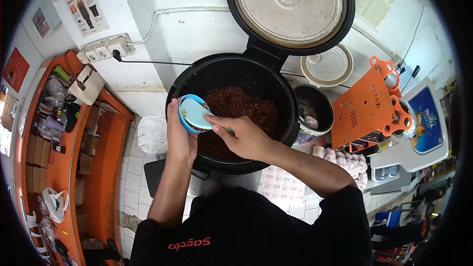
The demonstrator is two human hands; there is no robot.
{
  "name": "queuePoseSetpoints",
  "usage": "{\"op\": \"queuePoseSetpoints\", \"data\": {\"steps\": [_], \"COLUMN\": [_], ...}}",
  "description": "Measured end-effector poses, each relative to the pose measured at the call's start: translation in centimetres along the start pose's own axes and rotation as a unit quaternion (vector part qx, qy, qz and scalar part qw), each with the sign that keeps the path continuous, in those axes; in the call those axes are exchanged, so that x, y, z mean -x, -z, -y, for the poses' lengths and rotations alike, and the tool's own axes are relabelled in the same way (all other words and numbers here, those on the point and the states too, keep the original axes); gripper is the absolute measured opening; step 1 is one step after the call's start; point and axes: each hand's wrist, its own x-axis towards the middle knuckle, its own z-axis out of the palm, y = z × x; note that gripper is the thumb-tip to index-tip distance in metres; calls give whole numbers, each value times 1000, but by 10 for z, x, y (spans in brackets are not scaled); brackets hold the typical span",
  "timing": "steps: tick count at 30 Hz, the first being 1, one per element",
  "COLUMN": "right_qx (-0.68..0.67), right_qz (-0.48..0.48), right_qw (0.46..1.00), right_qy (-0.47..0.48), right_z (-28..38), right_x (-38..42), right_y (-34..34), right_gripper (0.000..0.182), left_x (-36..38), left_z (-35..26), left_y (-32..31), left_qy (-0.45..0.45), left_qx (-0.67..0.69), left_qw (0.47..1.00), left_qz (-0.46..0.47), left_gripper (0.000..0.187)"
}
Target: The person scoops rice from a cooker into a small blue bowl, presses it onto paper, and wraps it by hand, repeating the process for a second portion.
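A large black cooker [266,69] stands open in the middle, with reddish-brown rice [246,103] inside. Over its left part, my left hand [178,135] holds a small blue bowl [186,124] from the side and below. My right hand [241,137] grips the handle of a light blue paddle [195,113], whose flat blade lies across the bowl's opening. Some brown food shows at the bowl's edge; the blade hides most of its contents.
The cooker's raised lid [288,0] leans behind it. At the right are a smaller black pot [313,108], wrapped packets [345,162], patterned paper [281,184] and an orange machine [362,106]. Orange shelves [59,152] stand left, near a white bag [152,134].
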Motion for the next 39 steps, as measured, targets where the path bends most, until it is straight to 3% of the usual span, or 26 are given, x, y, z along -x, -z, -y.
{"op": "queuePoseSetpoints", "data": {"steps": [2,3,4,6,9,14,16,18,20,21,26,29,32,37,39], "right_qx": [-21,-52,-81,-114,-1,156,183,74,48,75,193,80,-44,-38,1], "right_qz": [-22,-7,28,18,8,49,40,-69,-79,-38,45,-12,-126,-69,11], "right_qw": [998,998,993,987,996,983,979,984,986,991,980,993,990,995,1000], "right_qy": [60,32,-87,-109,86,89,80,144,140,101,34,90,42,54,-27], "right_z": [-14,-21,-4,-3,-17,-13,-5,-21,-28,-17,-3,-15,-8,-8,6], "right_x": [-3,-9,-10,-8,-5,-1,-2,-10,-14,-14,-8,-7,-8,-12,-6], "right_y": [-2,6,23,36,36,28,28,14,13,19,16,10,8,-18,-19], "right_gripper": [35,35,36,34,32,33,32,31,31,31,30,33,35,33,33], "left_x": [2,4,4,-1,-3,8,5,2,1,1,7,5,6,-7,-5], "left_z": [-1,-4,-6,-12,-14,-15,-12,-10,-8,-10,-7,-6,-18,-4,-4], "left_y": [2,4,8,11,6,0,1,4,3,3,6,10,4,9,7], "left_qy": [24,61,77,100,111,123,124,121,116,119,66,35,11,-71,-81], "left_qx": [19,46,45,49,26,-66,-20,12,35,28,-9,68,121,120,89], "left_qw": [999,997,996,992,993,990,992,993,993,992,998,997,990,986,988], "left_qz": [-12,20,30,53,27,7,2,-4,-7,0,-19,-11,-72,-95,-100], "left_gripper": [48,51,52,54,57,55,53,53,53,52,49,45,40,20,22]}}
